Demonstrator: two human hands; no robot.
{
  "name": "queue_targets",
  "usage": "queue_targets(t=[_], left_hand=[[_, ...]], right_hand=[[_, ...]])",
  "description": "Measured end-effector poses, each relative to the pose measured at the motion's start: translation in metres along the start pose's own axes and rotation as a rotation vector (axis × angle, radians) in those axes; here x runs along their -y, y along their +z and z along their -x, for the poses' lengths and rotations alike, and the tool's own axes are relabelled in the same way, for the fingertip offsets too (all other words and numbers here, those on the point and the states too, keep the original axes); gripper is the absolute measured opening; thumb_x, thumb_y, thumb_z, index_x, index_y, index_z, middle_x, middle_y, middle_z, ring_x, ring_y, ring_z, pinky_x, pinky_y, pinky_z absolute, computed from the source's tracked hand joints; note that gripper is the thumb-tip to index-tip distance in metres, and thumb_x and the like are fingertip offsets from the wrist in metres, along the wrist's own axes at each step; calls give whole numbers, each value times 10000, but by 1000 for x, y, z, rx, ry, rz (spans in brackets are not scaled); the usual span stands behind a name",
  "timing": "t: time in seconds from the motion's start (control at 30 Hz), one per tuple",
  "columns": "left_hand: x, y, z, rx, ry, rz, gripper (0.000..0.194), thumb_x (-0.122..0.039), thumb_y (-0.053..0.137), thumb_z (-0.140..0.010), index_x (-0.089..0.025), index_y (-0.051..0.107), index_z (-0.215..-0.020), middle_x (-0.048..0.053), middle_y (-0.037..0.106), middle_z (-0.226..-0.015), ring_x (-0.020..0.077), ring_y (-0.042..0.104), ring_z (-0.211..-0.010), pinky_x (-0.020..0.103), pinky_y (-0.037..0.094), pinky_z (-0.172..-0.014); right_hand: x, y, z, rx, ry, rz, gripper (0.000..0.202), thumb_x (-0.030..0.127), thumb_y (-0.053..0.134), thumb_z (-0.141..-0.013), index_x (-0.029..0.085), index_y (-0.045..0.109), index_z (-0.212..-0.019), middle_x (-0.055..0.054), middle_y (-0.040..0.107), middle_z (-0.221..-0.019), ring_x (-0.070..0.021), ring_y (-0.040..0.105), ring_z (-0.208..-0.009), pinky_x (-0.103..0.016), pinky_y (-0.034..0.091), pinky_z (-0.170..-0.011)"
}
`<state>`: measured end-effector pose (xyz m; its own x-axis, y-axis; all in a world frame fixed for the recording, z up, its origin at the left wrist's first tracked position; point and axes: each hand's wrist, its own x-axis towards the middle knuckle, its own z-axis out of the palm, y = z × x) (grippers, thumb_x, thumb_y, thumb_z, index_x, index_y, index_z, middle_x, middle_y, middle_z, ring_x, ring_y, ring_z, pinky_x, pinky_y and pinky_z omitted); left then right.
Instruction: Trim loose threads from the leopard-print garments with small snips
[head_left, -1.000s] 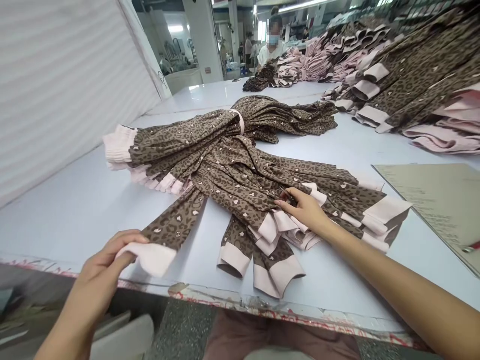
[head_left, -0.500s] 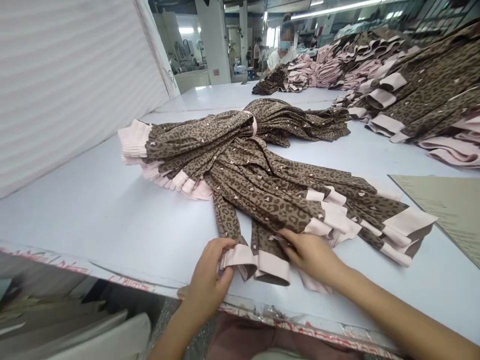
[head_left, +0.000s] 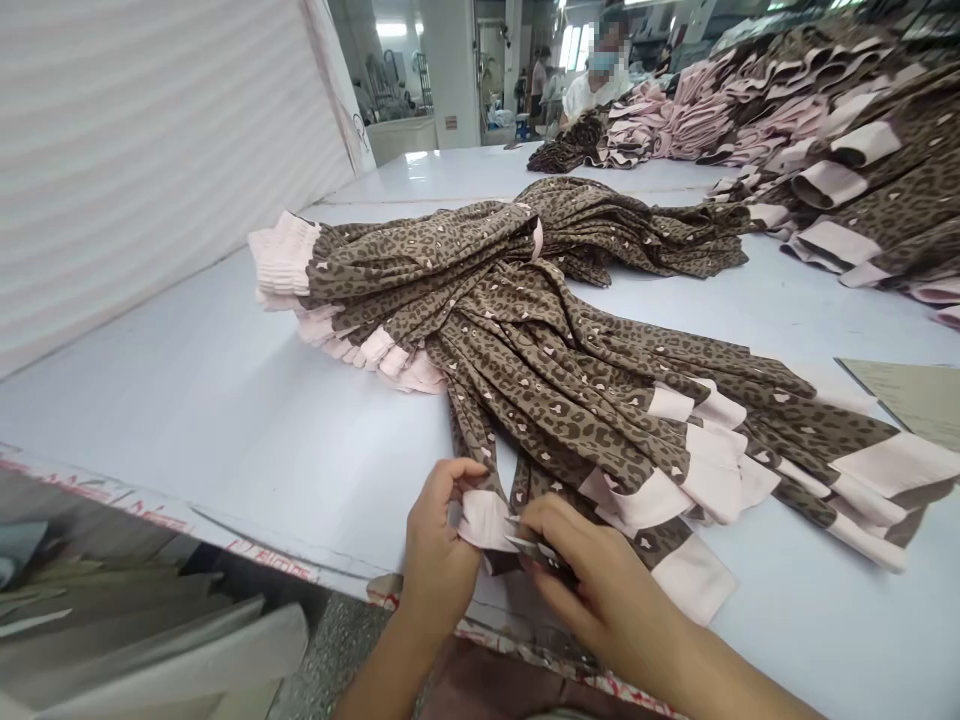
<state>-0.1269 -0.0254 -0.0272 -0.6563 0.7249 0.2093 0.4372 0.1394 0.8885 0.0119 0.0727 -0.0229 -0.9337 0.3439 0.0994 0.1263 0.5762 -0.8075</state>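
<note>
A tied bundle of brown leopard-print garments (head_left: 555, 390) with pink ribbed cuffs fans out on the pale blue table (head_left: 225, 420). My left hand (head_left: 435, 560) pinches one pink cuff (head_left: 480, 520) at the table's near edge. My right hand (head_left: 600, 590) is right beside it, gripping small metal snips (head_left: 534, 550) whose tip touches the same cuff. A pink band (head_left: 537, 238) ties the bundle at its middle.
Tall stacks of the same garments (head_left: 862, 150) fill the right and far side of the table. A person in a white top (head_left: 592, 90) works at the far end. A brown card sheet (head_left: 915, 395) lies at the right. A white ribbed wall (head_left: 150, 150) runs along the left.
My left hand carried a cuff from the far left to the centre of the near edge. My right hand left the pile and came to that cuff with the snips. The view shifted left.
</note>
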Motion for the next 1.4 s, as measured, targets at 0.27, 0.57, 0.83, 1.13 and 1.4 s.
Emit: queue_targets(t=[0.27,0.57,0.83,1.13,1.4], left_hand=[[-5,-4,2,49,65,182,204,-72,566,-758,-240,642,-844,5,609,-858,159,597,-799,242,483,-683],[-5,-2,1,57,-33,299,155,-101,594,-742,-226,652,-813,4,603,-841,154,596,-775,225,496,-649],[-6,-1,3,63,-15,330,217,-53,585,-755,-240,652,-841,-20,593,-862,122,579,-789,189,465,-676],[-6,-3,3,71,-9,346,182,-77,624,-770,-242,656,-841,-30,593,-859,112,573,-790,181,456,-691],[-5,-5,2,106,3,360,172,-93,619,-797,-249,672,-847,-26,608,-870,110,579,-812,179,462,-711]], right_hand=[[7,-5,4,-94,56,54,160,340,444,-957,221,550,-961,4,575,-744,-165,559,-636,-247,358,-562],[11,1,-2,-63,123,53,185,346,417,-959,226,555,-983,19,600,-680,-171,567,-576,-243,326,-526],[11,2,0,-120,82,84,171,339,432,-961,227,561,-954,18,619,-683,-164,571,-566,-236,334,-529],[13,3,0,-136,71,87,252,313,394,-976,207,525,-790,16,570,-627,-147,533,-536,-229,336,-525],[12,2,0,-217,14,208,168,302,445,-959,205,560,-885,26,587,-610,-144,540,-502,-232,316,-505]])
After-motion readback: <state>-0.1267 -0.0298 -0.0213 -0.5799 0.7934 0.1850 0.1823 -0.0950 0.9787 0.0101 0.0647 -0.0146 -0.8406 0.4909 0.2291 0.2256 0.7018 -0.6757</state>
